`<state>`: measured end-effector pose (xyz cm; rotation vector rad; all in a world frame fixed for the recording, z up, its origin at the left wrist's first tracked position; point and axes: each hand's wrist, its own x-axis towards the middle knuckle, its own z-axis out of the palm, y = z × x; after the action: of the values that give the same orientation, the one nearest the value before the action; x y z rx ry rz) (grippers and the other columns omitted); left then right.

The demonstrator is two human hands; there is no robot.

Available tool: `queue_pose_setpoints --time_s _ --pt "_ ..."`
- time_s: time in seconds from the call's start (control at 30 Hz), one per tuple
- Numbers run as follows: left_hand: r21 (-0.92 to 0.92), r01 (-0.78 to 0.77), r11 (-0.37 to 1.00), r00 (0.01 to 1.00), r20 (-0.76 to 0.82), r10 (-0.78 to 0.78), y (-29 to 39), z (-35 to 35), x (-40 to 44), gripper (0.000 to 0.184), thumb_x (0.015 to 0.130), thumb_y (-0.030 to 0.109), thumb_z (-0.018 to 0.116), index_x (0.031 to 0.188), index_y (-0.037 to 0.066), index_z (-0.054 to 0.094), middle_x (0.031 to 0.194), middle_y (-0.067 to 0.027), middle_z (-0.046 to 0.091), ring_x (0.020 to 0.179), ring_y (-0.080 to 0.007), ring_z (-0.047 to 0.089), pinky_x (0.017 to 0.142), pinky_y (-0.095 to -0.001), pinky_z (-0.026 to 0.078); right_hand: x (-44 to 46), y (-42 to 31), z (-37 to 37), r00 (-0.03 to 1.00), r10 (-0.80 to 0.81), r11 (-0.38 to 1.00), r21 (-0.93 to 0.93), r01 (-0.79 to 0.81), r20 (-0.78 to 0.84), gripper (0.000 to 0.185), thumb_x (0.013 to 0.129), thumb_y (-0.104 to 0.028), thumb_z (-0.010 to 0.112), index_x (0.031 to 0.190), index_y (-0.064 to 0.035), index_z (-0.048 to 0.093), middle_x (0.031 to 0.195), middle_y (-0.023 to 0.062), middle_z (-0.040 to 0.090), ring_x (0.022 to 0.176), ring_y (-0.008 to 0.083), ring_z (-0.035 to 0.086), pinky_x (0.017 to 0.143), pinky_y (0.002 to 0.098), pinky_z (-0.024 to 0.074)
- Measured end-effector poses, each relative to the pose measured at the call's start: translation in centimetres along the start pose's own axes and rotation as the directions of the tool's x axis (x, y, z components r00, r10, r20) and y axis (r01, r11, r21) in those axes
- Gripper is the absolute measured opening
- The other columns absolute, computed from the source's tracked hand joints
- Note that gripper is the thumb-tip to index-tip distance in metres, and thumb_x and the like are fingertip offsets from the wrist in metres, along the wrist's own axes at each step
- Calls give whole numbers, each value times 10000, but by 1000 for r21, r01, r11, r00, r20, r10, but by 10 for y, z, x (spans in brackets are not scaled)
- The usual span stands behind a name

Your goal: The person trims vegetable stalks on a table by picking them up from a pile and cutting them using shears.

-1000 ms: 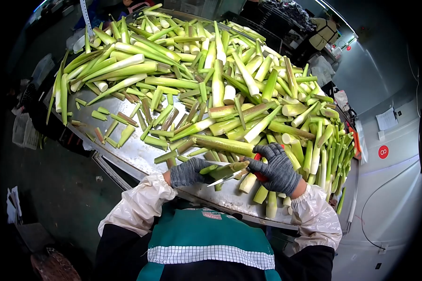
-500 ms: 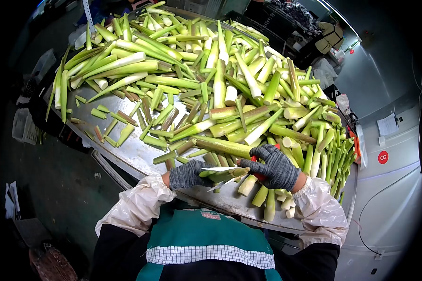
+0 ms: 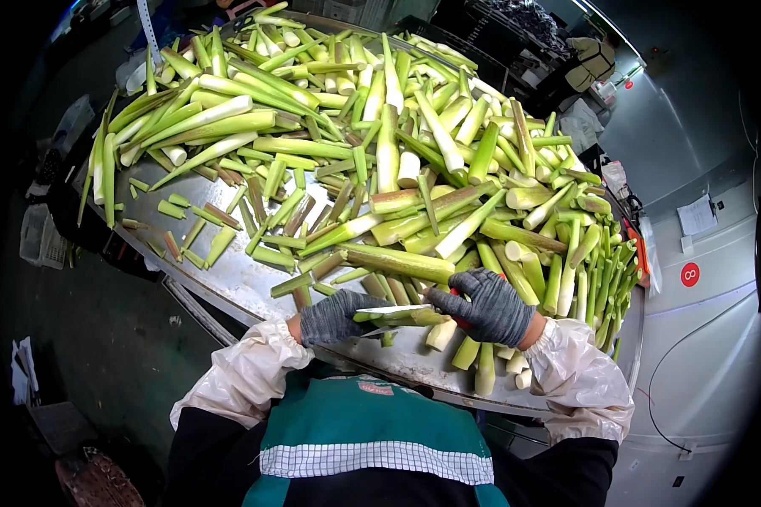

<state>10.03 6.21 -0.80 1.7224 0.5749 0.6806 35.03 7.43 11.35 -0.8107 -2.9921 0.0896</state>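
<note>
In a grey knit glove, my left hand [image 3: 334,318] closes round the thin end of a green water bamboo shoot [image 3: 418,317], held low over the near edge of the metal table. My right hand [image 3: 486,306], gloved alike, grips scissors with red handles [image 3: 458,296]. Their metal blades [image 3: 391,310] point left and lie along the shoot, close to my left fingers. The palm hides most of the handles. Just beyond both hands, a long, thick shoot [image 3: 397,263] rests on the pile.
A large heap of pale green shoots [image 3: 313,110] covers much of the metal table [image 3: 237,287]. Short cut pieces [image 3: 220,245] are scattered at its left. Cut shoots [image 3: 484,372] lie by my right wrist. Another person [image 3: 590,63] stands far off at upper right.
The scissor blades stood apart around the shoot; now they are nearer together. A short green piece shows below the blades. My hands stay in nearly the same place.
</note>
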Motion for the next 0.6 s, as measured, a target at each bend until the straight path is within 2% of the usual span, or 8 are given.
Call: queue_pose_setpoints --time_s 0.07,0.13,0.2,0.3,0.4,0.47,0.53,0.6 --pt "31 -42 999 999 2 42 -5 2 -1 316 727 88 647 1038 78 590 923 -102 626 823 -202 602 741 -293 464 2 -5 1 999 13 999 -33 -14 -41 433 702 -146 547 1130 -186 495 789 98 478 633 251 506 537 364 408" --pt "-32 -87 996 996 -4 87 -8 3 -2 309 725 80 646 1028 68 590 924 -111 623 831 -200 601 744 -296 464 8 -9 -1 998 -16 998 -67 12 -60 494 657 -123 613 1133 -169 494 853 101 493 691 249 507 592 364 403" --pt "0 -107 994 994 -2 107 -8 3 -1 314 728 78 645 1036 63 582 920 -117 622 833 -209 602 743 -301 466 7 -10 1 997 -12 998 -64 7 -75 517 644 -124 614 1142 -174 486 853 106 490 700 254 508 599 368 401" --pt "80 -149 986 989 -8 150 -6 3 -1 331 740 107 642 1061 71 571 923 -113 622 840 -220 601 748 -307 464 3 -10 1 1000 6 998 -59 -6 -1 518 643 -119 603 1145 -172 486 843 101 484 706 258 508 600 367 398" --pt "19 -105 994 994 -1 105 -5 4 0 352 737 132 656 1073 78 567 929 -105 622 846 -226 600 760 -305 459 -1 -11 0 1000 18 998 -58 -16 25 517 641 -117 594 1145 -162 487 806 111 482 685 256 514 571 371 403" --pt "-58 24 998 999 23 -23 -4 6 -1 375 714 126 680 1069 77 568 936 -91 625 853 -192 598 765 -286 457 -3 -15 -2 977 117 992 26 -124 177 511 650 -114 586 1149 -153 483 769 130 478 664 255 521 538 380 408" --pt "-93 88 992 995 44 -84 -5 5 -1 386 703 124 691 1066 77 569 939 -84 626 856 -174 597 767 -276 456 1 -15 -3 983 110 994 4 -112 148 494 658 -101 599 1137 -115 481 756 149 487 653 275 532 537 391 428" --pt "-182 7 983 1000 25 -3 -7 2 0 371 720 84 668 1075 70 560 943 -70 627 850 -147 589 760 -270 459 7 -8 -2 964 246 949 231 -217 -104 438 731 -141 594 1146 -106 456 849 114 525 746 292 550 626 390 454"
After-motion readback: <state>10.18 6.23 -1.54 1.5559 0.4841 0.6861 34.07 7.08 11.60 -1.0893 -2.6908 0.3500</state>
